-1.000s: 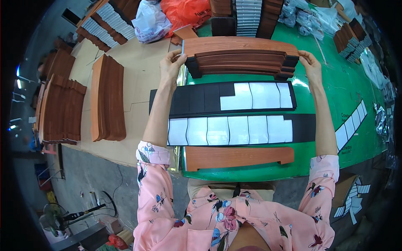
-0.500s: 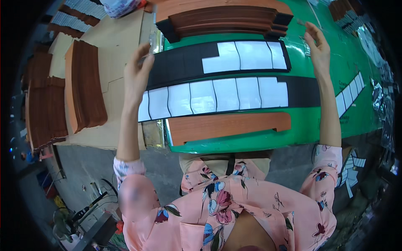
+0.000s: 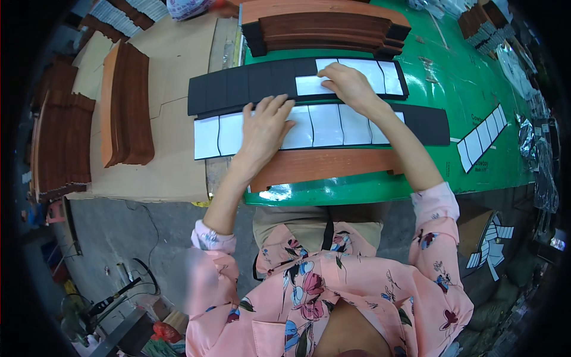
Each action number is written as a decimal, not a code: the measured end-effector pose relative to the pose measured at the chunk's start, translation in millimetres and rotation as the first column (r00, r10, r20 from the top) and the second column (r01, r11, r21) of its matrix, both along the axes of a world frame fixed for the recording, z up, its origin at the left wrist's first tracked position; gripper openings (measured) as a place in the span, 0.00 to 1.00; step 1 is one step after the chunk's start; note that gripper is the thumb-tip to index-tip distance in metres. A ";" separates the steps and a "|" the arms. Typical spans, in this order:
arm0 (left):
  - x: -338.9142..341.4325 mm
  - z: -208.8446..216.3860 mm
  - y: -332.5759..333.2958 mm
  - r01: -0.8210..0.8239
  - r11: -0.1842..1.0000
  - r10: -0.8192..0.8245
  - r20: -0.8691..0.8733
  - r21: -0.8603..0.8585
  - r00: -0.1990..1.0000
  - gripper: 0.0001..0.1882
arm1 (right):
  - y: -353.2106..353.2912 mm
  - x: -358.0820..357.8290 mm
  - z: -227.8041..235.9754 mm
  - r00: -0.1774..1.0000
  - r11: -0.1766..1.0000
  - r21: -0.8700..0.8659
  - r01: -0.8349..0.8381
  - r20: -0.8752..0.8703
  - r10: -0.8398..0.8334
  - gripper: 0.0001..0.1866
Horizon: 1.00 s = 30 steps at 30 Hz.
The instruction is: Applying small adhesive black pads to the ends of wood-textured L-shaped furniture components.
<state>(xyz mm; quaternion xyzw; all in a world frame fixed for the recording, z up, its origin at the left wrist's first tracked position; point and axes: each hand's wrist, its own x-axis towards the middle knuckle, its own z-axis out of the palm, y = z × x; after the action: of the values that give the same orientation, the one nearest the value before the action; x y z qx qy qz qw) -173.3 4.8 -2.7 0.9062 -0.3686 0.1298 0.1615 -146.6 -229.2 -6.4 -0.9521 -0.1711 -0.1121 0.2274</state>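
Note:
Two long strips lie one behind the other, each partly black and partly covered with white backing sheets: a far strip (image 3: 250, 86) and a near strip (image 3: 427, 124). Over the near strip's white part rests my left hand (image 3: 263, 132), palm down with its fingers a little apart. Reaching across to the far strip, my right hand (image 3: 355, 89) has thumb and forefinger drawn together at the stepped edge of its white backing sheet (image 3: 375, 74). Whatever lies between those fingertips is too small to make out. Just in front is a brown wood-coloured panel (image 3: 321, 166), partly behind my forearms.
Stacked brown panels (image 3: 333, 30) stand behind the strips, and more brown panels (image 3: 122, 107) sit on cardboard (image 3: 178, 77) at left. A small white segmented strip (image 3: 482, 138) lies on the green table surface (image 3: 434, 71) at right. An open carton (image 3: 476, 229) holds white scraps below.
Both hands have come inward from the strips' ends, my left to the near strip and my right to the far one. The near strip now sits a little further left.

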 end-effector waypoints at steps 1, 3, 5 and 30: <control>6.1 -6.0 -5.9 -0.008 1.000 0.008 0.005 -0.004 1.000 0.17 | 11.4 11.2 -0.8 1.000 0.997 -0.079 0.014 -0.026 -0.016 0.11; 15.2 -10.9 -17.0 0.001 0.999 -0.001 0.006 0.036 1.000 0.18 | 20.1 28.3 -4.2 0.999 0.986 -0.157 -0.048 0.013 0.051 0.11; 19.0 -14.1 -22.6 0.001 0.999 0.001 -0.049 0.040 0.999 0.19 | 21.0 38.8 -5.8 0.998 0.973 -0.220 -0.070 -0.014 0.069 0.12; -59.4 2.5 87.1 -0.497 0.789 0.187 -0.628 -0.363 0.755 0.15 | -148.8 -164.4 27.5 0.733 0.483 0.568 0.666 -0.617 -0.285 0.12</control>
<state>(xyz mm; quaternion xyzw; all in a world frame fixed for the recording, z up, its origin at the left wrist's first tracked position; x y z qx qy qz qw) -232.8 91.9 -0.2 0.8802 -0.0775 -0.0215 0.4678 -311.0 -378.0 21.1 -0.7699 0.2292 -0.0141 0.5954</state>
